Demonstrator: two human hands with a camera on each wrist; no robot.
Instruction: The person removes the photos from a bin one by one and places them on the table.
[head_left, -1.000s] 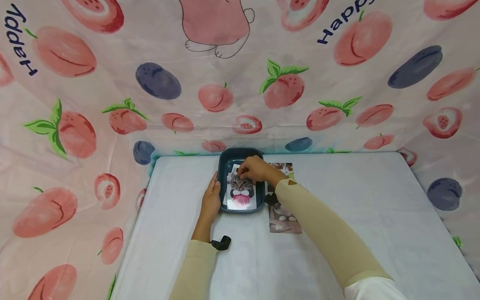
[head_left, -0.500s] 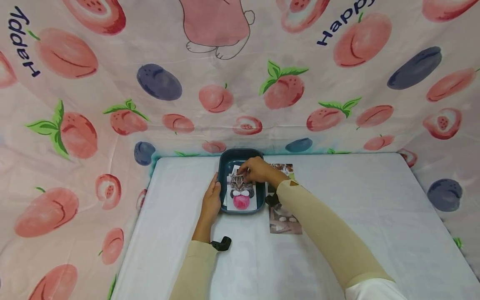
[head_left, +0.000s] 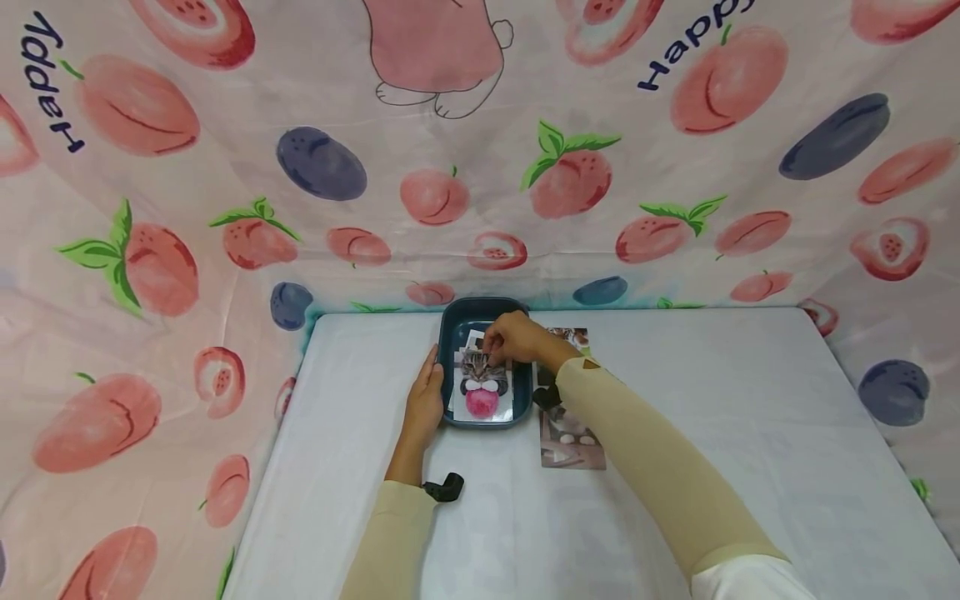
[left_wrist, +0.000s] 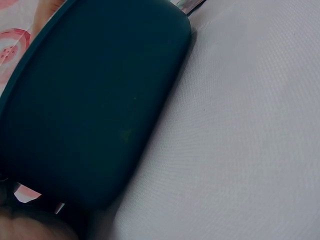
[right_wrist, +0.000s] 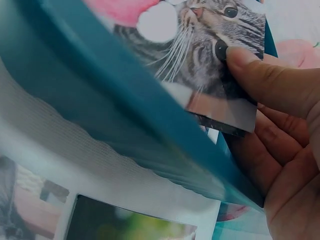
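A dark teal plastic tray (head_left: 487, 426) stands at the table's far edge. My left hand (head_left: 425, 404) holds its left side, fingers along the outer wall. The tray's outer wall (left_wrist: 95, 95) fills much of the left wrist view. A photo print of a tabby cat with a pink ball (head_left: 482, 392) is over the tray. My right hand (head_left: 516, 335) pinches its top corner. In the right wrist view the thumb (right_wrist: 250, 65) presses on the picture's face, with the other fingers partly hidden behind. White-edged prints (head_left: 472, 337) show beneath it in the tray.
Right of the tray, more photo prints lie on the white table (head_left: 330, 433). A tiger print (head_left: 576, 337) is at the back, a cat print (head_left: 572, 446) nearest, and a dark-and-green print (right_wrist: 130, 220) between them. A fruit-patterned cloth (head_left: 442, 150) hangs behind.
Both hands stay nearly in place, the left still at the tray and the right at the cat photo's corner. The glare on the photo's lower part has faded, so the pink ball looks stronger.
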